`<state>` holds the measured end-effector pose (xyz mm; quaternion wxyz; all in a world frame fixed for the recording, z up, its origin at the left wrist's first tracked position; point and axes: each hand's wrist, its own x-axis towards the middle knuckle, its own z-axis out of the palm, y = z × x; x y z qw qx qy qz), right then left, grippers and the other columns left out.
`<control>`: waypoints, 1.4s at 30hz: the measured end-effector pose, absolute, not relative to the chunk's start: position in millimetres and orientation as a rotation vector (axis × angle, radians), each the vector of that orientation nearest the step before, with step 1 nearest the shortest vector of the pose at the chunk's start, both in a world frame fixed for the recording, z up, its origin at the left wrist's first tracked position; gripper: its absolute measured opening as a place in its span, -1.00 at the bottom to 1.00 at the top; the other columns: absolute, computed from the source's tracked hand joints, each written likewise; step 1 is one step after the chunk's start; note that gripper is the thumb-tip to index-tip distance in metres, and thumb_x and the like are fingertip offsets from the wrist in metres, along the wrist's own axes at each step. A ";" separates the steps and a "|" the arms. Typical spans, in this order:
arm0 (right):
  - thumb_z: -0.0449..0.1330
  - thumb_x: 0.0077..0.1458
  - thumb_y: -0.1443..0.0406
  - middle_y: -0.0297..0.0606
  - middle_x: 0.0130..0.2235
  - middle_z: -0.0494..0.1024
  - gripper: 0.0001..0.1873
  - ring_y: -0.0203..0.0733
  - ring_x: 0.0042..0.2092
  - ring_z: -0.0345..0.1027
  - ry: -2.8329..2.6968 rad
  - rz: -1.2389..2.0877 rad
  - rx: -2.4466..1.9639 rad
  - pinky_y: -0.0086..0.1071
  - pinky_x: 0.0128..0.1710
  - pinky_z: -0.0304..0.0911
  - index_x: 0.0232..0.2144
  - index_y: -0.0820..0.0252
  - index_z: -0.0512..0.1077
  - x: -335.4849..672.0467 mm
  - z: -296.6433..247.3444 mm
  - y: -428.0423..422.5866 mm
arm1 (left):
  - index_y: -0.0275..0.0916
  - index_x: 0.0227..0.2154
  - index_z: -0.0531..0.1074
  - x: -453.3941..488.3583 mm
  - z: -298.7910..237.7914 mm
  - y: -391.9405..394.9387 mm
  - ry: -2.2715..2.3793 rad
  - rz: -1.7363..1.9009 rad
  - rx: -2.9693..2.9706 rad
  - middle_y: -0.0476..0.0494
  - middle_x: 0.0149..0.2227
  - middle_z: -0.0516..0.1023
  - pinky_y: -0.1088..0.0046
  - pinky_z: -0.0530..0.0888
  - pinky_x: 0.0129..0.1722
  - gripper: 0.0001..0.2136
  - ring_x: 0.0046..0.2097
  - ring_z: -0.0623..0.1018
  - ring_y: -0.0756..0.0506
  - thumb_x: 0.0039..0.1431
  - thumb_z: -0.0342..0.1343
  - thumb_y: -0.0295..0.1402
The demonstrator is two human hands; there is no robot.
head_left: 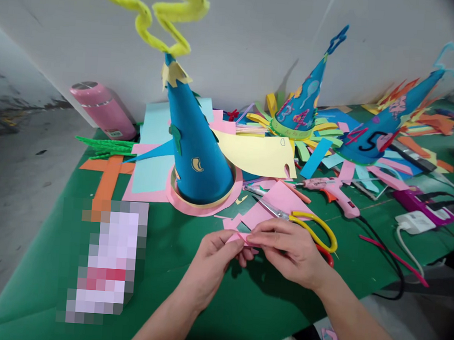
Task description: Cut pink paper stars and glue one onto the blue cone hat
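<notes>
A small piece of pink paper [241,237] is pinched between both hands above the green table. My left hand [216,255] grips its left side with thumb and fingers. On its right side the fingers of my right hand [289,249] are closed. Scissors [330,233] with yellow and red handles lie just behind my right hand, partly hidden by it. Under their blades is a larger sheet of pink paper [279,200]. Behind my hands stands a blue paper cone hat [203,153] with a pink brim and a yellow pipe-cleaner shape on top.
Two more decorated blue cone hats [302,100] [377,134] stand at the back right. A pink glue gun [336,193] with a black cord lies right of the scissors. A pink bottle [103,110] leans at the back left. A purple power strip [422,204] sits near the right edge.
</notes>
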<state>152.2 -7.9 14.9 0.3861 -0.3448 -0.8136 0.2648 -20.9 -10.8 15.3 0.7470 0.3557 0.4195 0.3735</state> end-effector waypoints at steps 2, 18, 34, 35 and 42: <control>0.04 0.01 0.48 -0.22 -0.27 0.52 -0.64 -0.22 -0.23 0.39 -2.075 0.666 -0.877 -0.37 -0.27 0.34 -0.16 0.09 0.44 152.1 15.4 -7.8 | -0.34 -0.57 0.46 -20.8 15.5 -11.1 0.920 0.813 0.778 -0.10 -0.56 0.44 0.47 0.31 -0.44 -0.84 -0.47 0.39 -0.01 -0.01 0.09 -0.35; 0.04 0.02 0.47 -0.22 -0.27 0.51 -0.64 -0.21 -0.23 0.38 -2.093 0.615 -0.877 -0.35 -0.26 0.32 -0.16 0.08 0.44 150.0 15.4 -9.2 | -0.33 -0.58 0.47 -19.3 13.0 -11.9 0.961 0.863 0.862 -0.07 -0.57 0.44 0.50 0.30 -0.48 -0.85 -0.49 0.37 0.01 -0.02 0.12 -0.35; 0.06 0.10 0.28 -0.28 -0.31 0.45 -0.81 -0.27 -0.29 0.35 -1.383 1.360 -1.143 -0.46 -0.36 0.29 -0.23 0.16 0.39 141.4 13.3 -14.9 | -0.32 -0.60 0.44 -17.9 15.2 -13.0 1.088 0.838 0.971 -0.04 -0.58 0.44 0.53 0.31 -0.48 -0.84 -0.50 0.37 0.03 0.00 0.09 -0.36; 0.07 0.09 0.28 -0.28 -0.33 0.43 -0.83 -0.27 -0.31 0.34 -1.385 1.380 -1.144 -0.45 -0.37 0.29 -0.25 0.17 0.39 139.6 13.8 -14.6 | -0.32 -0.59 0.44 -17.5 15.9 -13.2 1.098 0.833 0.984 -0.05 -0.57 0.45 0.53 0.31 -0.47 -0.83 -0.49 0.38 0.02 0.00 0.08 -0.36; 0.08 0.09 0.34 -0.33 -0.43 0.39 -0.93 -0.30 -0.41 0.34 -1.326 1.557 -1.044 -0.42 -0.40 0.29 -0.36 0.23 0.35 125.4 14.1 -14.4 | -0.31 -0.61 0.43 -16.4 15.6 -13.0 1.138 0.850 1.098 -0.01 -0.59 0.42 0.56 0.29 -0.48 -0.83 -0.50 0.35 0.04 0.00 0.04 -0.38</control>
